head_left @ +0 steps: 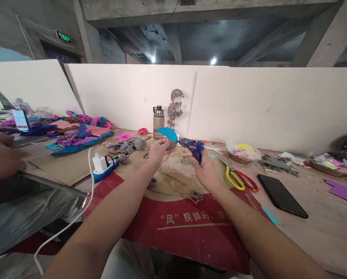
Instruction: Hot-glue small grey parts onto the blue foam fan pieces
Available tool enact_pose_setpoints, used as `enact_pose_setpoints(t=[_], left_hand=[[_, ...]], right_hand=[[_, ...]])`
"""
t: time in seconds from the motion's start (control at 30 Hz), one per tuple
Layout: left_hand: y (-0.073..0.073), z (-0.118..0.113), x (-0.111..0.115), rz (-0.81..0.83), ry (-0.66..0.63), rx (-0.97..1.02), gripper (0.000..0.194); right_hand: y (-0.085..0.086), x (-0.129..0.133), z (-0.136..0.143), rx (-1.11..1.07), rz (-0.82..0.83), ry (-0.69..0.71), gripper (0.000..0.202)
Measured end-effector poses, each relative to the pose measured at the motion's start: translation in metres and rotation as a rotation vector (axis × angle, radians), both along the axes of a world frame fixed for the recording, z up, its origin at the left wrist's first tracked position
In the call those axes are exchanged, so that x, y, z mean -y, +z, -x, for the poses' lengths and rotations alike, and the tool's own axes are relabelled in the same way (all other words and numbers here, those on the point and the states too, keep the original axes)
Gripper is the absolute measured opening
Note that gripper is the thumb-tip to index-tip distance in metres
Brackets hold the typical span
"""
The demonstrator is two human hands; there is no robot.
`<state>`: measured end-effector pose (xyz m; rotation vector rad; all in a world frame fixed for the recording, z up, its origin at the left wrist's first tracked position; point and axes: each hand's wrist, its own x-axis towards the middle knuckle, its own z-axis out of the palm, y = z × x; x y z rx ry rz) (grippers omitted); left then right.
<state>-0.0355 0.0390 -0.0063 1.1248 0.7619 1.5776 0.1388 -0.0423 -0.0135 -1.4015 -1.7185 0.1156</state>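
Note:
My left hand (159,150) pinches a blue crescent-shaped piece (168,133) with some grey material at its lower right edge. In my right hand (204,164) is a dark blue glue gun (195,148), its nozzle pointing left, close to the crescent; whether they touch is unclear. Grey yarn (173,190) lies in loose strands and small coils on the red and brown sheet (190,244) below my hands. Behind the crescent stands a bottle (158,122), and a grey crescent ornament (177,94) with hanging pieces is against the white board.
Scissors (234,178) and a black phone (282,195) lie to the right. A white charger (100,162) sits in a blue power strip (106,174) at the left, its cable running down. Colourful fabric (83,133) is piled back left. Another person's arm (1,155) rests at the far left.

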Motion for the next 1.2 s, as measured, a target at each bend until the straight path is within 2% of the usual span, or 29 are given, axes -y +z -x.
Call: enact_pose_setpoints(t=[0.2, 0.57, 0.93, 1.2], left_hand=[[0.002, 0.001, 0.002, -0.001, -0.004, 0.009, 0.030], [-0.001, -0.004, 0.001, 0.051, -0.031, -0.002, 0.028], [-0.006, -0.008, -0.002, 0.056, -0.033, -0.016, 0.022], [-0.002, -0.001, -0.002, 0.036, -0.032, -0.005, 0.028]], right_hand=[[-0.001, -0.001, -0.001, -0.012, -0.038, 0.009, 0.043], [-0.001, 0.001, 0.006, -0.007, -0.033, 0.037, 0.034], [-0.005, 0.000, 0.011, 0.047, -0.038, 0.007, 0.036], [-0.002, 0.000, 0.006, -0.009, -0.023, 0.034, 0.038]])
